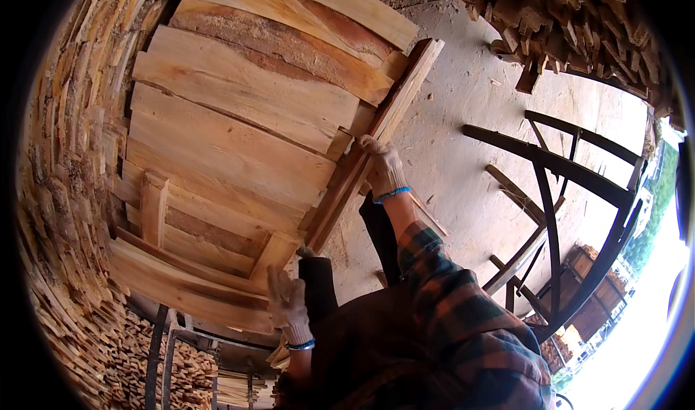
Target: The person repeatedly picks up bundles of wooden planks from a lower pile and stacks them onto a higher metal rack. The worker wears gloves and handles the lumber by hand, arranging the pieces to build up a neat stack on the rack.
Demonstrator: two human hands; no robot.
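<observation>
A stack of wide, rough-sawn wooden boards (pixel 232 146) lies in front of me, some with bark along their edges. A long narrow plank (pixel 410 84) stands on edge along the right ends of the boards. Gloved in white knit, my right hand (pixel 384 165) closes its fingers over the top edge of this plank near its middle. My left hand (pixel 288 301), in the same kind of glove, is at the near right corner of the stack, beside a short wooden strip (pixel 271 259). Its fingers point up and look apart; whether they touch the wood is unclear.
Stacked timber (pixel 72 149) rises like a wall on the left. A dark metal frame (pixel 557 164) stands on the concrete floor (pixel 463 70) to the right. More wood is piled at the upper right (pixel 572 26). A short upright block (pixel 153 209) sits on the boards.
</observation>
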